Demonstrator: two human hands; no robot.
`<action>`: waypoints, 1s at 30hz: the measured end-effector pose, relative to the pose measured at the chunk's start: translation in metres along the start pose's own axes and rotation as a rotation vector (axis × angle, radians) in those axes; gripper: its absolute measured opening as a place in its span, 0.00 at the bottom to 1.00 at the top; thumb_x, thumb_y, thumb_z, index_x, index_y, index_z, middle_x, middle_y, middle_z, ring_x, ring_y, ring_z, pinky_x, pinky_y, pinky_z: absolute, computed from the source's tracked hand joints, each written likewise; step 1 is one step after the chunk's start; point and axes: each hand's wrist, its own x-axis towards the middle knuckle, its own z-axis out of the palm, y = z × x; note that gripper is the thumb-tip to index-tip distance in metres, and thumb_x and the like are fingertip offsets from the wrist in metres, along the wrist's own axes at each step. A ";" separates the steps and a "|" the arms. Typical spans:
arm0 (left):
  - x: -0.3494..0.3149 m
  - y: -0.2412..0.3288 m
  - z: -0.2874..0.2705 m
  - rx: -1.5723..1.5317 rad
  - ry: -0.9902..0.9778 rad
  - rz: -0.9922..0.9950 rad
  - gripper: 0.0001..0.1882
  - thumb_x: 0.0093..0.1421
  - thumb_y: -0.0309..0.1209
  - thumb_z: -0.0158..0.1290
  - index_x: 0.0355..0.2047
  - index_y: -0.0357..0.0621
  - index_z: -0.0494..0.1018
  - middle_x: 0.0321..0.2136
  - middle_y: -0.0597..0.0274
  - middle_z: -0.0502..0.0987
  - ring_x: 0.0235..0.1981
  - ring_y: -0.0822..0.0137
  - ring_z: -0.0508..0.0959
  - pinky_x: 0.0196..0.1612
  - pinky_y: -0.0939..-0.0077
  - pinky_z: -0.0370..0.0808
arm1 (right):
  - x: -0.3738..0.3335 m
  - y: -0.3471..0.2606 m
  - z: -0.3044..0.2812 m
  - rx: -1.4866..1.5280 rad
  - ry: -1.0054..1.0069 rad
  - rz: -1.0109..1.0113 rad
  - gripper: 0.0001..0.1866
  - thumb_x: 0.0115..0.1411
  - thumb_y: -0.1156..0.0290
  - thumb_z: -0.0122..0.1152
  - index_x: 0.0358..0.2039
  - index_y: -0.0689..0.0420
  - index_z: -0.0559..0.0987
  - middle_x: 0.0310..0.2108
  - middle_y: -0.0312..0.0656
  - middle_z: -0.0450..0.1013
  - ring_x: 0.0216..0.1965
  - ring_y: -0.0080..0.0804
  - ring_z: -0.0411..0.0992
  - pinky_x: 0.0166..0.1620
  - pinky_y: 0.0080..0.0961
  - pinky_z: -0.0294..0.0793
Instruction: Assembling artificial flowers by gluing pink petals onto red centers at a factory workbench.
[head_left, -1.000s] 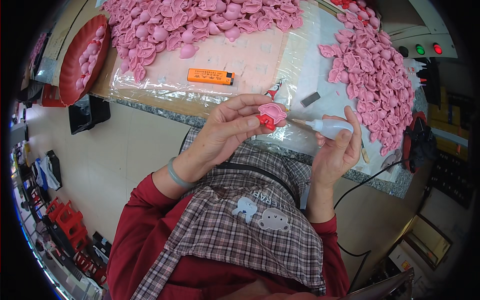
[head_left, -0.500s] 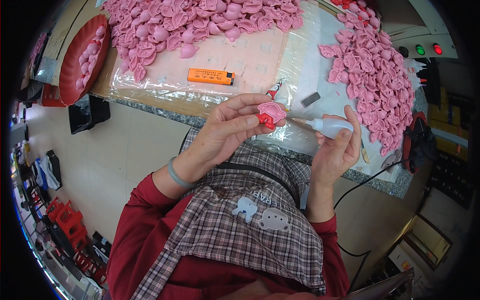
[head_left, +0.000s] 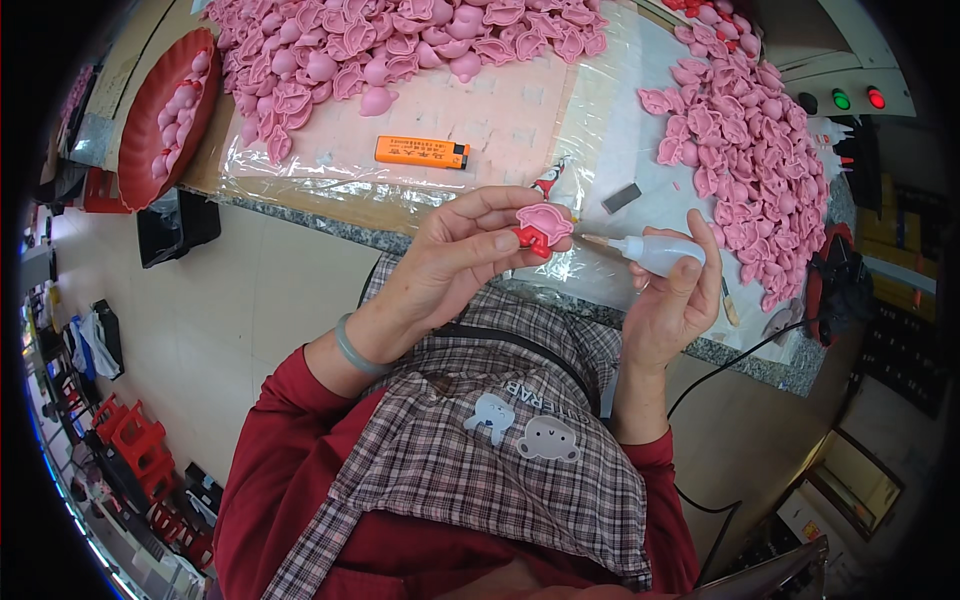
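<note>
Between the thumb and fingers of my left hand (head_left: 455, 240) is a small pink-and-red figurine piece (head_left: 543, 222), its hollow pink part above and its red part below. My right hand (head_left: 675, 300) grips a translucent squeeze bottle (head_left: 660, 254) with a long thin nozzle. The nozzle's tip points left, close to the right edge of the piece; whether it touches I cannot tell. Just past my left fingertips, a small red-and-white figure (head_left: 547, 180) lies on the table.
Pink hollow pieces form a large heap (head_left: 400, 45) at the back and another pile (head_left: 745, 150) on the right. An orange lighter (head_left: 422, 152) and a dark grey block (head_left: 621, 198) lie on the plastic-covered table. At left is a red scalloped tray (head_left: 140, 140) holding pink pieces.
</note>
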 end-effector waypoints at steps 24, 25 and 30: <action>-0.001 0.003 -0.005 -0.003 -0.042 -0.034 0.22 0.63 0.33 0.50 0.53 0.29 0.67 0.47 0.47 0.73 0.42 0.65 0.76 0.43 0.74 0.76 | 0.001 -0.005 -0.003 0.116 -0.067 0.087 0.24 0.68 0.61 0.48 0.54 0.68 0.68 0.33 0.50 0.76 0.23 0.22 0.68 0.25 0.16 0.65; -0.002 0.002 -0.005 0.000 -0.039 -0.033 0.22 0.63 0.33 0.50 0.53 0.29 0.67 0.47 0.48 0.74 0.42 0.65 0.76 0.43 0.75 0.76 | 0.001 -0.005 -0.004 0.114 -0.071 0.083 0.24 0.68 0.61 0.48 0.54 0.68 0.68 0.32 0.50 0.76 0.23 0.22 0.69 0.25 0.16 0.65; -0.003 0.003 -0.004 -0.006 -0.036 -0.035 0.21 0.63 0.33 0.50 0.52 0.31 0.68 0.47 0.47 0.74 0.42 0.66 0.76 0.41 0.75 0.76 | 0.000 -0.004 -0.005 0.102 -0.090 0.087 0.24 0.68 0.61 0.48 0.54 0.69 0.68 0.32 0.50 0.76 0.23 0.22 0.68 0.25 0.16 0.65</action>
